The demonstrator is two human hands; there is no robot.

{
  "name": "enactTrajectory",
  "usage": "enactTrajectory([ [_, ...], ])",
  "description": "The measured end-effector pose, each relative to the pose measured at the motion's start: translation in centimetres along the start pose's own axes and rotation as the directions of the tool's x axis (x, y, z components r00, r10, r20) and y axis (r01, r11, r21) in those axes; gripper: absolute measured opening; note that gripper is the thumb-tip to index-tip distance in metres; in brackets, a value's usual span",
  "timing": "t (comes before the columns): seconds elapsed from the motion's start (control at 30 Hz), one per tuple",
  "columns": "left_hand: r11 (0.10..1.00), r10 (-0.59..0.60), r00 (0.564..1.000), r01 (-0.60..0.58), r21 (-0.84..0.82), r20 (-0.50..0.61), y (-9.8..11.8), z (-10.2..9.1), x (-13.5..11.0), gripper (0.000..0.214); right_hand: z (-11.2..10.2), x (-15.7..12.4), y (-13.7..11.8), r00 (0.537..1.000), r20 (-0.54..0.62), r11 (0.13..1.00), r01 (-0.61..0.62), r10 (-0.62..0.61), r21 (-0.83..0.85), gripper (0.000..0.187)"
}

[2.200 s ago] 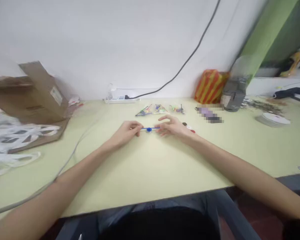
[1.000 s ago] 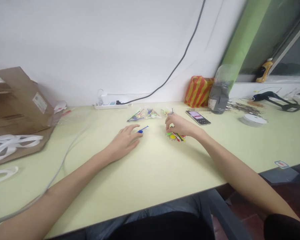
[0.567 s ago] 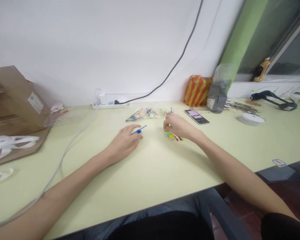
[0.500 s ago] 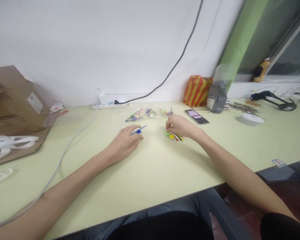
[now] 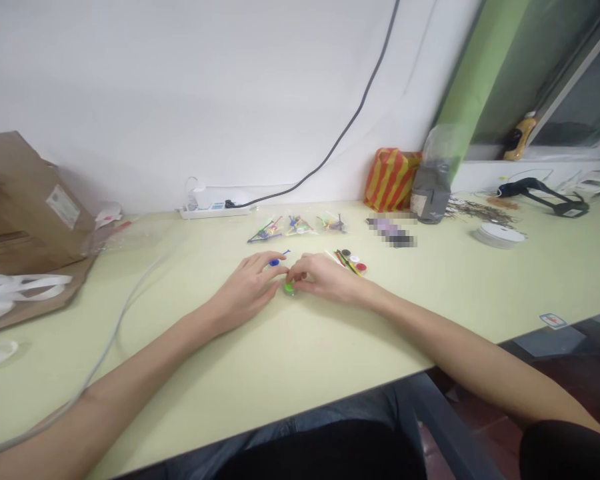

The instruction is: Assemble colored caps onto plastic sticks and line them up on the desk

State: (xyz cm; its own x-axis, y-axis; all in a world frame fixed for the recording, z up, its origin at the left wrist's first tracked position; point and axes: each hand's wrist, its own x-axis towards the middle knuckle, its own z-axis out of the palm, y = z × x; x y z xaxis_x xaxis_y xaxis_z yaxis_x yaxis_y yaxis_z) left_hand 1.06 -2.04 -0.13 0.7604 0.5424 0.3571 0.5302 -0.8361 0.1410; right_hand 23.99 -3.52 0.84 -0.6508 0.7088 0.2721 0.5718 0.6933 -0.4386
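Fingers (image 5: 297, 268) of the right hand (image 5: 327, 277) appear closed on the green disc (image 5: 289, 288), best kept level and lightly pinched beside the open left hand (image 5: 250, 287).

Black sleeve (image 5: 563, 450), black top (image 5: 325, 457), dark blue trousers (image 5: 377, 407).

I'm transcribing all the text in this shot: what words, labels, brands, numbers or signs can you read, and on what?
No text can be read.
Box label: too blurred.
Grey bag's label: too small.
Sticker at the desk's edge: too small.
Bottle: any print is too small.
Pixelated patch: masked.
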Motion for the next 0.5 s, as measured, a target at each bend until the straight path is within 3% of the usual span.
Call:
enactTrajectory([
  [0.1,1.000,0.015,1.000,-0.016,-0.009,-0.023,0.3,0.0,0.1,0.035,-0.1,0.2,-0.3,0.998,-0.022,0.998,0.060,-0.060,-0.003,0.019],
  [0.23,0.999,0.029,0.999,-0.029,-0.020,-0.014,0.3,-0.1,0.0,0.036,-3.2,-0.5,2.7,0.991,-0.132,0.991,-0.050,0.033,-0.128,0.015],
  [0.37,0.997,0.061,0.998,-0.060,-0.048,0.023,0.4,0.0,-0.1,0.025,-6.9,-1.9,6.5,0.969,-0.089,0.918,-0.246,0.230,-0.310,0.013],
  [0.5,0.996,0.059,0.998,-0.059,-0.073,0.003,0.3,0.1,-0.1,0.022,-8.5,-3.1,8.0,0.935,0.047,0.912,-0.331,0.352,-0.241,0.010],
])
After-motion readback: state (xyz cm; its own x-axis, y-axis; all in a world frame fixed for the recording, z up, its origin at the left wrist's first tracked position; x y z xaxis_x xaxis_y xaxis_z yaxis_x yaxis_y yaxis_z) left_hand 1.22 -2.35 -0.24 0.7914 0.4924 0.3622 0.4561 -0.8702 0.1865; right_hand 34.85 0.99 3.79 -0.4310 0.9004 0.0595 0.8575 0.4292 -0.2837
